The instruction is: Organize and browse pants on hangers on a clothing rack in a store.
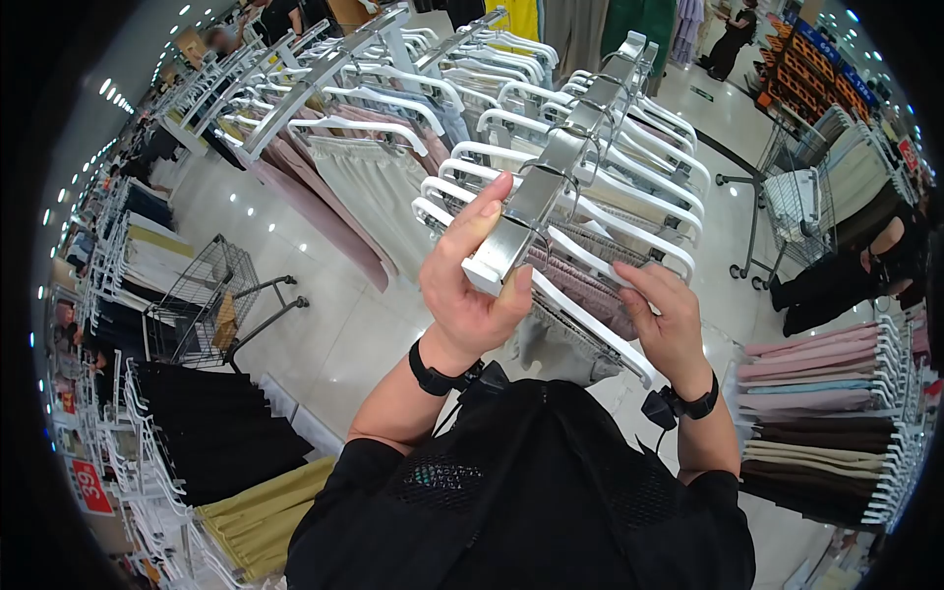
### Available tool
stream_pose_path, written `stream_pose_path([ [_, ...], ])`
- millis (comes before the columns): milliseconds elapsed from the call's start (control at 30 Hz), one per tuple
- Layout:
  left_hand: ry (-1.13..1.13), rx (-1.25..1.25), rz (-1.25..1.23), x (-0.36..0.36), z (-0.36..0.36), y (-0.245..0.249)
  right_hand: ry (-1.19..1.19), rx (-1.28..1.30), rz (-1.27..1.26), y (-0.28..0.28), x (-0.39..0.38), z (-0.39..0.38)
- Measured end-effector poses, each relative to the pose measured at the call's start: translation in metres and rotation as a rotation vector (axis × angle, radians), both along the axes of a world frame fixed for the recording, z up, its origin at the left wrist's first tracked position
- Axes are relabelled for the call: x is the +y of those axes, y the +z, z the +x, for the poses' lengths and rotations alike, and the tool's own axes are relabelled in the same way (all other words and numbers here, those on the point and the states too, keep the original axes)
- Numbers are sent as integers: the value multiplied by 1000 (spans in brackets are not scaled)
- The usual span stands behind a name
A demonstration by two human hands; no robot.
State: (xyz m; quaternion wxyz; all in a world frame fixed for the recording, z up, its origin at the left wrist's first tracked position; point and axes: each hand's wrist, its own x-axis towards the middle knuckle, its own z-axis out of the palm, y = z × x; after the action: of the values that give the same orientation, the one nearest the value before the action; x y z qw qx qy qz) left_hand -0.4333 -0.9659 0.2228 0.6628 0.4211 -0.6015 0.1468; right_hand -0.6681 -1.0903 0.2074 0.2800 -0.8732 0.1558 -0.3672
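My left hand [467, 280] is closed around the front end of a silver metal rail [551, 182], its fingers on one side and the thumb on the other, close to the hanger hooks. To the right, my right hand [667, 317] pinches the arm of a white hanger [587, 254] near the front of the row. A pink garment [580, 285] hangs close beneath my right fingers. In front of it another white hanger [595, 329] carries a light grey garment [565, 356], partly hidden by my body. More white hangers line both sides of the rail behind.
Another rack rail [315, 88] with pink and pale trousers [364, 177] stands left. A wire cart [202, 295] is at the left, another cart [792, 197] at the right. Black trousers [211, 428] hang lower left, folded-over trousers [816, 393] lower right. A person in black [846, 270] is at the right.
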Motion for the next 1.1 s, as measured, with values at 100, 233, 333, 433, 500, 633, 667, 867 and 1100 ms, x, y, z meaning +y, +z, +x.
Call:
stream_pose_path([
  [100,-4,5,7,1,0,0,-13,0,-28,4,-3,-2],
  [233,-1,-9,-1,1,0,2,-30,-143,-64,28,-1,-13],
  [333,5,2,16,3,-2,2,79,-95,-4,36,3,-29],
  [433,8,-2,11,4,-2,4,357,16,92,50,29,-30],
  [500,20,-10,18,4,-2,5,341,54,-16,48,37,-22],
  [633,29,-13,29,7,-3,6,217,72,1,31,34,-21],
  [667,21,-18,66,9,-3,7,208,56,1,32,35,-20],
  [867,27,37,163,18,-10,15,98,-10,0,24,31,-15],
  [1100,224,-145,205,29,-9,43,175,23,-12,29,28,-17],
])
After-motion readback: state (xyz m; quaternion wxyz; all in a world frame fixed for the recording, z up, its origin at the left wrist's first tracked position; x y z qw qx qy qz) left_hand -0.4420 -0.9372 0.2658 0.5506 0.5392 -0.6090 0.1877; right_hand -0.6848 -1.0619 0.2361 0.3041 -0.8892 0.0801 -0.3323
